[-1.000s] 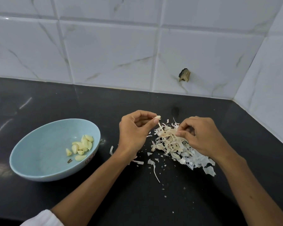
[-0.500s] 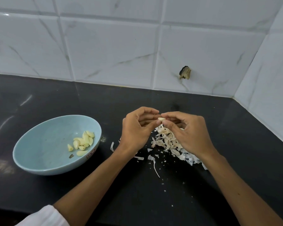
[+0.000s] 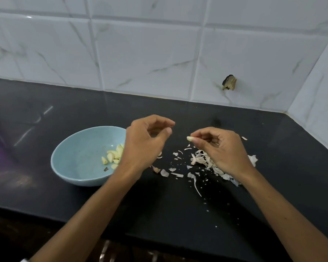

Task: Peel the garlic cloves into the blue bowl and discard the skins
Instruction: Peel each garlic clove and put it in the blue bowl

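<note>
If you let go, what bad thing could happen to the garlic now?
The right hand only pinches the clove at its fingertips, so it might slip and fall into the skins below. The blue bowl sits off to the left, past the left hand, so a toss could miss. Loose flakes lie close to the bowl and could end up among the peeled cloves.

Bare surface (image 3: 159, 214) lies open toward the front edge; blue bowl (image 3: 78, 148) left, skin pile (image 3: 201, 160) right, wall (image 3: 140, 53) behind.
</note>
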Available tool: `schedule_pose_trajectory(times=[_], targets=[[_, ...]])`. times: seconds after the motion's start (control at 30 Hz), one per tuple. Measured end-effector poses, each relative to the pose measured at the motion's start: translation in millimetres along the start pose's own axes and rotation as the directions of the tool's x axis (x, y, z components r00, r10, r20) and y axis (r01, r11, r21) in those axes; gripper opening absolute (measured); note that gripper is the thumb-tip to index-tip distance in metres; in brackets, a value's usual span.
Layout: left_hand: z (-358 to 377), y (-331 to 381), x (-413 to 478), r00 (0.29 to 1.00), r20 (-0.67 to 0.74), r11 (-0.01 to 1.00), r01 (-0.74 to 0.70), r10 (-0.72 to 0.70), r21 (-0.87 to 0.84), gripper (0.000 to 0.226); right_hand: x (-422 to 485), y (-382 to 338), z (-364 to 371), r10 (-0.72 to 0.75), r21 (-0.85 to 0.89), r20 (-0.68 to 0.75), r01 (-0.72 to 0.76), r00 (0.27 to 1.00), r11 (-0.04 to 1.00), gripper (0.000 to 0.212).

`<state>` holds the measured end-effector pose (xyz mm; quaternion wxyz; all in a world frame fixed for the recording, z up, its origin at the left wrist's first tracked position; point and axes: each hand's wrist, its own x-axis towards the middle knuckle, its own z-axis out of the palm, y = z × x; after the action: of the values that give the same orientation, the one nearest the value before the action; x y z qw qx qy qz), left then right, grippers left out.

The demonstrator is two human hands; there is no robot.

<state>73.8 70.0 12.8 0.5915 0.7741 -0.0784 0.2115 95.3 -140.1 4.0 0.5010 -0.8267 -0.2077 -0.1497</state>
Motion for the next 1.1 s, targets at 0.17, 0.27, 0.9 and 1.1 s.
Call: schedule_pose_trajectory(times=[0.17,0.27,0.9,1.1], targets=[[-64.3,3.9,7.6,0.997,0.005,0.992,0.073,-0.074,0.102,0.013,15.2,-37.8,35.7,-0.138,-0.045,0.15,0.146,0.979,0.988,0.013],[-90.2,-1.1,14.3,0.989,0.02,0.974,0.138,-0.144,0.178,0.007,30.3,-57.1,59.4,-0.192,-0.066,0.208,0.209,0.959,0.976,0.011],[-117.6,-29.4,26.1,0.981,0.053,0.95,0.164,-0.184,0.264,0.004,53.5,-56.4,73.5,-0.17,-0.332,0.237,0.244,0.957,0.911,0.01],[-95.9,-17.6,25.5,0.985,0.123,0.965,0.089,-0.122,0.245,0.004,18.8,-37.3,57.5,-0.015,-0.413,0.466,0.232,0.885,0.881,0.009]])
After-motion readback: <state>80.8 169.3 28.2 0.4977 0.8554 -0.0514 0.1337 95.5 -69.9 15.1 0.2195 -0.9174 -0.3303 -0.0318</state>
